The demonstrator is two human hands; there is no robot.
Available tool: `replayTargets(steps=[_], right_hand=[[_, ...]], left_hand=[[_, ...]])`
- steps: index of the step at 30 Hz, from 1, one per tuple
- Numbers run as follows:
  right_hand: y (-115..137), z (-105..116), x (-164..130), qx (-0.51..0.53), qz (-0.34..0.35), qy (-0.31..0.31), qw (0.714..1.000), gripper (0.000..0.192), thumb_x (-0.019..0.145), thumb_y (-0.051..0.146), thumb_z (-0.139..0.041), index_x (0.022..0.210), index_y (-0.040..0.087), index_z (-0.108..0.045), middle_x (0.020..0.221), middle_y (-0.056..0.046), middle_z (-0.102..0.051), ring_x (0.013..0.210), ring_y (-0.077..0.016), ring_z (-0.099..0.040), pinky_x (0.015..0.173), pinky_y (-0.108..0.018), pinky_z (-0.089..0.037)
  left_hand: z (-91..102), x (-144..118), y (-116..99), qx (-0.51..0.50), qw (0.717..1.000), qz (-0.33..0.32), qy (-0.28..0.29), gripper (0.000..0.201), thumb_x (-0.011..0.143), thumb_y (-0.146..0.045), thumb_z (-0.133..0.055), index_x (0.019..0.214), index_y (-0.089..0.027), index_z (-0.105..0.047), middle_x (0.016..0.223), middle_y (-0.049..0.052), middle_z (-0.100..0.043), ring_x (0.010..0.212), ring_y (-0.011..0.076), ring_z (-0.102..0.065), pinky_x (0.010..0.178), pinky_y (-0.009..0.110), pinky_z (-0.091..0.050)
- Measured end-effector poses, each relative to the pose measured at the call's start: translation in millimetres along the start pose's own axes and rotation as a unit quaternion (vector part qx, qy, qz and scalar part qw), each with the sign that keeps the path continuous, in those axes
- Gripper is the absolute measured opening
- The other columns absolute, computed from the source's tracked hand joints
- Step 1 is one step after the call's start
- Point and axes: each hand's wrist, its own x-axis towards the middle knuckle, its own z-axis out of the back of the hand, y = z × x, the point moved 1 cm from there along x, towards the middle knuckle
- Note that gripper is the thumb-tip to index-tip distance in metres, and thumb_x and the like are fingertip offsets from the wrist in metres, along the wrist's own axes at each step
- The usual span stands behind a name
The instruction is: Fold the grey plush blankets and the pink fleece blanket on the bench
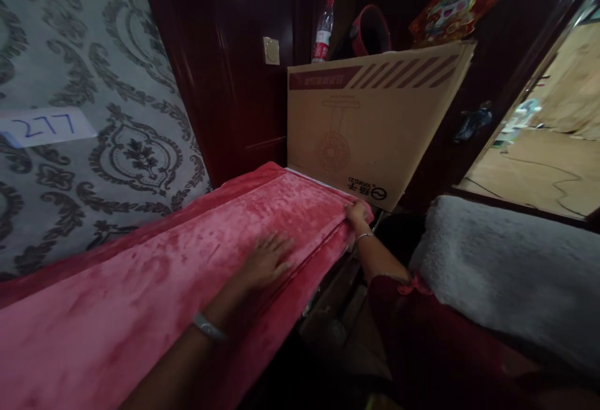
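Note:
A long pink plush cloth [154, 279] lies folded over a flat surface that runs along the wall, with a darker red layer under it. My left hand [269, 260] rests flat on the cloth near its front edge, fingers spread and a bracelet on the wrist. At the far right corner of the cloth, my right hand [357, 213] has its fingers closed on the edge. Its fingertips are partly hidden by the fabric.
A large cardboard box [365, 122] stands upright behind the cloth's far end. A plastic bottle [322, 35], a round band [360, 32] and a red decoration [452, 4] are above it. Patterned wallpaper [140, 154] borders the left; a grey fluffy cover [506, 272] lies at right.

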Motion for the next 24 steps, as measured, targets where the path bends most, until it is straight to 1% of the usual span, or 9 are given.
replayTargets(steps=[3,6,10,13,15,18,19,21,24], right_hand=[[-2,-2,2,0.023,-0.031,0.000,0.999,0.043,0.090,0.032,-0.060,0.128,0.017,-0.069,0.112,-0.013,-0.073,0.098,-0.0255,-0.070,0.077,-0.028,-0.054],[-1,-4,3,0.046,-0.052,0.002,0.998,0.043,0.089,0.030,-0.059,0.128,0.016,-0.069,0.110,-0.013,-0.073,0.094,-0.0260,-0.070,0.077,-0.028,-0.054],[0,-4,-2,0.062,-0.071,-0.001,0.996,0.042,0.088,0.027,-0.058,0.126,0.015,-0.071,0.108,-0.015,-0.073,0.094,-0.0278,-0.069,0.078,-0.029,-0.053],[0,-1,-7,0.061,-0.076,-0.003,0.995,0.041,0.088,0.027,-0.059,0.125,0.012,-0.071,0.106,-0.018,-0.072,0.095,-0.0299,-0.069,0.079,-0.032,-0.053],[0,0,-10,0.058,-0.075,-0.007,0.995,0.042,0.087,0.028,-0.061,0.122,0.009,-0.071,0.103,-0.020,-0.071,0.094,-0.0317,-0.068,0.078,-0.034,-0.054],[0,1,-14,0.057,-0.069,-0.018,0.996,0.041,0.086,0.028,-0.062,0.119,0.006,-0.071,0.096,-0.020,-0.070,0.092,-0.0326,-0.068,0.077,-0.035,-0.054],[0,0,-16,0.058,-0.067,-0.023,0.996,0.041,0.086,0.027,-0.061,0.119,0.005,-0.071,0.095,-0.021,-0.070,0.092,-0.0327,-0.068,0.077,-0.035,-0.053],[-1,-1,-20,0.059,-0.063,-0.030,0.996,0.042,0.086,0.025,-0.060,0.121,0.004,-0.070,0.098,-0.022,-0.070,0.095,-0.0338,-0.068,0.078,-0.036,-0.053],[0,0,-27,0.059,-0.056,-0.038,0.996,0.044,0.085,0.019,-0.059,0.125,0.002,-0.067,0.103,-0.026,-0.069,0.100,-0.0359,-0.068,0.077,-0.038,-0.053]], left_hand=[[-22.7,1,-12,0.017,1.000,-0.016,-0.004,0.062,0.098,-0.052,-0.042,0.156,-0.031,-0.034,0.166,0.007,-0.025,0.154,0.0349,-0.015,0.120,0.065,-0.011],[-32.4,-1,-11,0.024,0.999,-0.017,-0.019,0.062,0.098,-0.053,-0.042,0.156,-0.033,-0.033,0.167,0.006,-0.023,0.154,0.0344,-0.013,0.120,0.065,-0.010],[-24.7,0,-11,0.003,1.000,-0.009,0.017,0.066,0.097,-0.057,-0.044,0.157,-0.033,-0.030,0.167,0.007,-0.022,0.154,0.0343,-0.010,0.120,0.065,-0.008],[-9.9,-9,-13,-0.035,0.999,0.003,0.037,0.061,0.100,-0.055,-0.037,0.156,-0.032,-0.033,0.165,0.007,-0.028,0.154,0.0312,-0.017,0.121,0.064,-0.010],[-0.5,-25,-11,-0.029,0.999,0.038,0.014,0.056,0.101,-0.050,-0.037,0.154,-0.030,-0.039,0.163,0.008,-0.032,0.153,0.0306,-0.022,0.121,0.064,-0.010],[3.0,-57,-6,0.038,0.988,0.143,-0.054,0.057,0.099,-0.044,-0.046,0.152,-0.025,-0.042,0.163,0.013,-0.032,0.152,0.0359,-0.022,0.120,0.066,-0.010],[0.1,-68,-5,0.056,0.979,0.181,-0.070,0.059,0.098,-0.044,-0.048,0.152,-0.024,-0.042,0.163,0.014,-0.030,0.152,0.0383,-0.020,0.119,0.068,-0.011],[-11.2,-86,-5,0.065,0.965,0.241,-0.078,0.062,0.096,-0.047,-0.050,0.153,-0.025,-0.041,0.164,0.015,-0.026,0.152,0.0418,-0.017,0.118,0.070,-0.014],[-31.2,-99,-8,0.040,0.958,0.275,-0.071,0.065,0.097,-0.054,-0.045,0.156,-0.027,-0.037,0.166,0.014,-0.022,0.153,0.0428,-0.011,0.117,0.071,-0.013]])
